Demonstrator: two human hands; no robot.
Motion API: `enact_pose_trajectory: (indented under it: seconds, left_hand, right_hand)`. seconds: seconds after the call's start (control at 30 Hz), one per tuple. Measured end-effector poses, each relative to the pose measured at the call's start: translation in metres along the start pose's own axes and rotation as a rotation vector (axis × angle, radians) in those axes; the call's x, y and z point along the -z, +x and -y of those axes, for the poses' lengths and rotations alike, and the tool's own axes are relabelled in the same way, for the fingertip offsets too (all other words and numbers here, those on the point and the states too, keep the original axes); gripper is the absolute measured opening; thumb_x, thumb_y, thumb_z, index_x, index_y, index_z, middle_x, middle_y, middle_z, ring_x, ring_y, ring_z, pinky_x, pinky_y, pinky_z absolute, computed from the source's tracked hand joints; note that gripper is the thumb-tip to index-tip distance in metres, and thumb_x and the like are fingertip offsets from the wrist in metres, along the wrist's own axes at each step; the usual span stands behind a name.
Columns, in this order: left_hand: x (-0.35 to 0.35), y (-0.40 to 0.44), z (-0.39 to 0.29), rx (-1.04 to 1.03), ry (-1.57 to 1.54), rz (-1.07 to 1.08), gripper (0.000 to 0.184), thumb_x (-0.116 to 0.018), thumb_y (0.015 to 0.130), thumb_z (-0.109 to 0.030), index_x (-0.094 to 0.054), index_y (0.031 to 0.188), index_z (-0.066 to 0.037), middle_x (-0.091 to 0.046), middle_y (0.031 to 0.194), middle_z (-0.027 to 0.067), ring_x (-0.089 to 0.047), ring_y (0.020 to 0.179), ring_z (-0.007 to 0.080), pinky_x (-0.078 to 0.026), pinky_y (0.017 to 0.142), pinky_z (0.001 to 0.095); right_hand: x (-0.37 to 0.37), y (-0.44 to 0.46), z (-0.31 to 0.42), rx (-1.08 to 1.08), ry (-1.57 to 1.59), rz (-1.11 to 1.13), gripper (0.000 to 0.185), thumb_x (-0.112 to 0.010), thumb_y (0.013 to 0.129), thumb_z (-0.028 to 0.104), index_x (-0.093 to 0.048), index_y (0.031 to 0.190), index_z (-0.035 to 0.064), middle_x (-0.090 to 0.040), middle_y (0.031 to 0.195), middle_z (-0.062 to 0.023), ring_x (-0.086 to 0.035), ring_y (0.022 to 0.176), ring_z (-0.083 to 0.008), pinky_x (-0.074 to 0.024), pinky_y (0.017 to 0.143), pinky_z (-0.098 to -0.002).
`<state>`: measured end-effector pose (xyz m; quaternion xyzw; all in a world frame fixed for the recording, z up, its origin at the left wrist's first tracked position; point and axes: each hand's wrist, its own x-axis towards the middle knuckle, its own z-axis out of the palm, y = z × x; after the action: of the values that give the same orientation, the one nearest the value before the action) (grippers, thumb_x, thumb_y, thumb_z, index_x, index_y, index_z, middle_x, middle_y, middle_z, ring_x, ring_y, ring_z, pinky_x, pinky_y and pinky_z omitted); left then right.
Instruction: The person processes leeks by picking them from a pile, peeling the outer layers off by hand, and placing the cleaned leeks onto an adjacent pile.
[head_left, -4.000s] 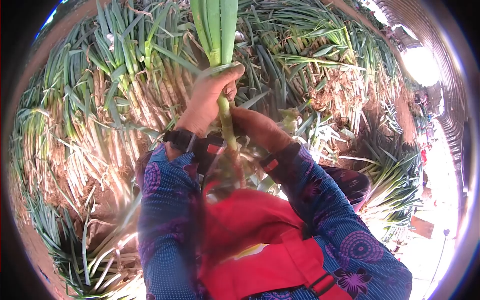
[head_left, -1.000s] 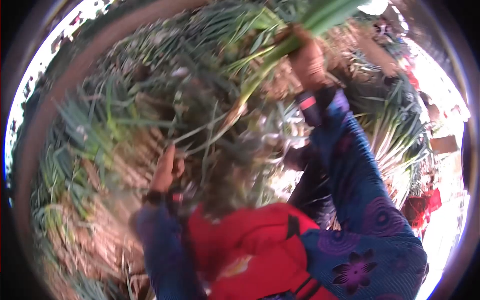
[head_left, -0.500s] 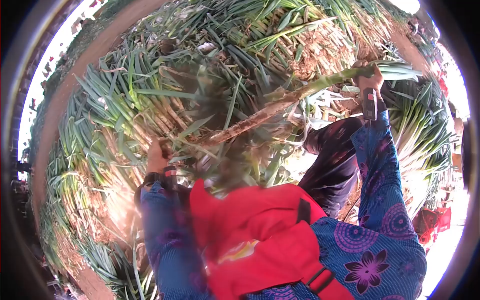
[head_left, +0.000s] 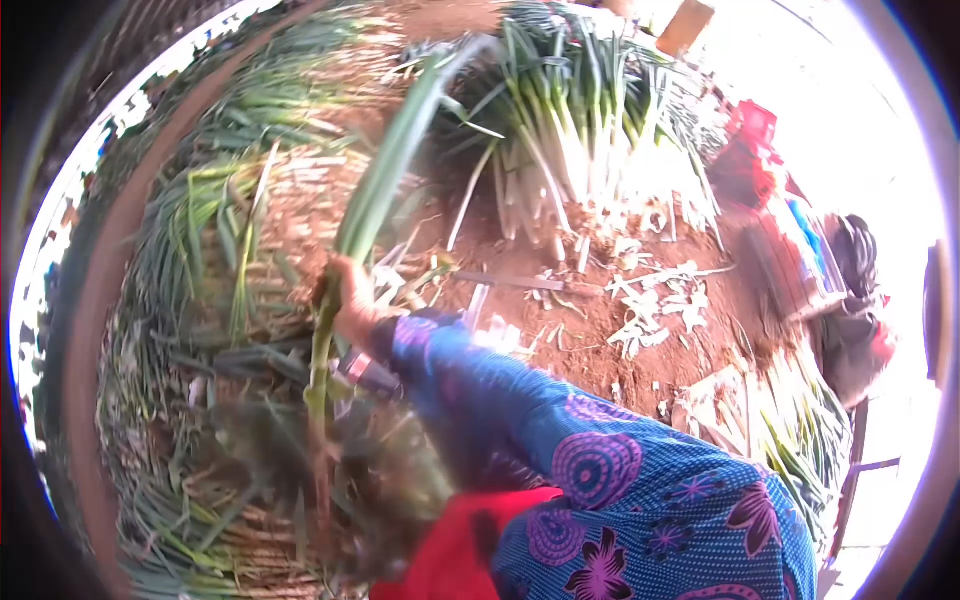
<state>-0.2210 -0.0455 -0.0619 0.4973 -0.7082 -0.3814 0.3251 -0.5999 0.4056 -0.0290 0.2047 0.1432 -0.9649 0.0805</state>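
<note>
Leek, clasped by the right hand left of the white-stemmed pile, has swung from crosswise to leaves-up as the left hand left view (its state I cannot tell), so one hand visibly handles it.

Bare brown earth spreads before me toward 3 o'clock. White glare floods my view at 2 o'clock. At 9 o'clock I see a brown strip of ground, curving; at 10, a dark ribbed surface.
</note>
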Motion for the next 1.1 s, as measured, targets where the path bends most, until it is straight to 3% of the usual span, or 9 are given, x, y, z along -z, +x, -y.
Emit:
enact_pose_trajectory:
  seconds: [0.2, 0.3, 0.33, 0.47, 0.57, 0.6, 0.7, 0.93, 1.1]
  left_hand:
    - [-0.123, -0.059, -0.219, -0.317, -0.441, 0.632, 0.046, -0.042, 0.098, -0.016, -0.033, 0.141, -0.002, -0.048, 0.133, 0.0146, -0.052, 0.117, 0.0239, -0.04, 0.1, 0.0351]
    - [-0.13, -0.321, -0.442, -0.913, -0.265, 1.191, 0.04, -0.052, 0.096, -0.034, -0.059, 0.116, 0.0, -0.054, 0.132, 0.0157, -0.058, 0.112, 0.024, -0.045, 0.094, 0.0356]
    - [-0.137, -0.371, -0.453, -1.146, -0.458, 1.652, 0.054, -0.054, 0.095, -0.046, -0.056, 0.124, 0.0, -0.056, 0.13, 0.0158, -0.059, 0.109, 0.025, -0.045, 0.095, 0.0359]
    - [-0.152, -0.409, -0.431, -1.072, -0.325, 1.712, 0.074, -0.065, 0.088, -0.045, -0.041, 0.139, 0.003, -0.06, 0.124, 0.0177, -0.063, 0.105, 0.0257, -0.047, 0.095, 0.0379]
    - [-0.188, -0.318, -0.347, -0.787, -0.264, 1.04, 0.032, -0.061, 0.092, -0.009, -0.057, 0.121, 0.003, -0.064, 0.107, 0.0084, -0.062, 0.095, 0.0138, -0.051, 0.082, 0.0262]
    - [-0.192, -0.286, -0.311, -0.62, -0.338, 0.875, 0.024, -0.061, 0.09, -0.003, -0.062, 0.113, 0.001, -0.065, 0.098, 0.0084, -0.063, 0.084, 0.0139, -0.051, 0.072, 0.0259]
    - [-0.169, -0.223, -0.223, -0.467, -0.369, 0.69, 0.02, -0.06, 0.093, -0.004, -0.062, 0.112, 0.003, -0.065, 0.101, 0.0055, -0.06, 0.091, 0.0093, -0.047, 0.084, 0.0224]
    - [-0.152, -0.232, -0.186, -0.326, -0.424, 0.865, 0.034, -0.063, 0.089, -0.002, -0.057, 0.122, -0.001, -0.064, 0.106, 0.0046, -0.059, 0.097, 0.0106, -0.048, 0.085, 0.0254]
    - [-0.148, -0.229, -0.21, -0.258, -0.42, 0.901, 0.026, -0.064, 0.086, 0.0, -0.058, 0.111, -0.001, -0.061, 0.099, 0.0016, -0.057, 0.09, 0.0091, -0.048, 0.082, 0.0252]
  right_hand:
    - [0.0, -0.016, -0.004, -0.078, -0.111, -0.001, 0.022, -0.064, 0.084, 0.028, -0.054, 0.089, 0.0094, -0.055, 0.066, -0.0063, -0.054, 0.054, -0.0204, -0.0442, 0.05, -0.0349]
    - [0.001, -0.011, -0.009, -0.121, -0.089, 0.042, 0.022, -0.064, 0.084, 0.027, -0.053, 0.089, 0.0088, -0.056, 0.069, -0.0074, -0.056, 0.057, -0.0218, -0.0473, 0.053, -0.0363]
    - [0.006, -0.009, -0.009, -0.131, -0.089, 0.056, 0.022, -0.064, 0.084, 0.027, -0.053, 0.09, 0.0086, -0.056, 0.07, -0.0075, -0.056, 0.059, -0.0219, -0.0477, 0.054, -0.0367]
    - [0.003, -0.028, 0.013, -0.19, -0.118, 0.183, 0.023, -0.064, 0.083, 0.027, -0.055, 0.09, 0.0081, -0.058, 0.072, -0.0079, -0.057, 0.063, -0.0222, -0.049, 0.056, -0.0382]
    - [0.0, -0.034, 0.019, -0.278, -0.157, 0.367, 0.024, -0.063, 0.082, 0.028, -0.056, 0.091, 0.0076, -0.059, 0.074, -0.0081, -0.058, 0.067, -0.0225, -0.05, 0.058, -0.0394]
    - [-0.005, -0.037, 0.019, -0.296, -0.166, 0.438, 0.024, -0.063, 0.082, 0.028, -0.056, 0.091, 0.0075, -0.06, 0.075, -0.0082, -0.059, 0.068, -0.0226, -0.0504, 0.059, -0.0398]
    - [-0.025, -0.046, 0.009, -0.428, -0.15, 0.489, 0.023, -0.061, 0.084, 0.026, -0.055, 0.095, 0.007, -0.058, 0.078, -0.0091, -0.057, 0.072, -0.0256, -0.0499, 0.069, -0.0415]
    - [-0.041, -0.076, -0.03, -0.566, -0.174, 0.814, 0.03, -0.064, 0.084, 0.025, -0.057, 0.102, 0.003, -0.058, 0.085, -0.0089, -0.057, 0.08, -0.0255, -0.047, 0.08, -0.0421]
    - [-0.04, -0.088, -0.043, -0.703, -0.189, 0.942, 0.038, -0.065, 0.084, 0.03, -0.057, 0.105, -0.0005, -0.057, 0.087, -0.008, -0.055, 0.08, -0.0233, -0.0463, 0.079, -0.0392]
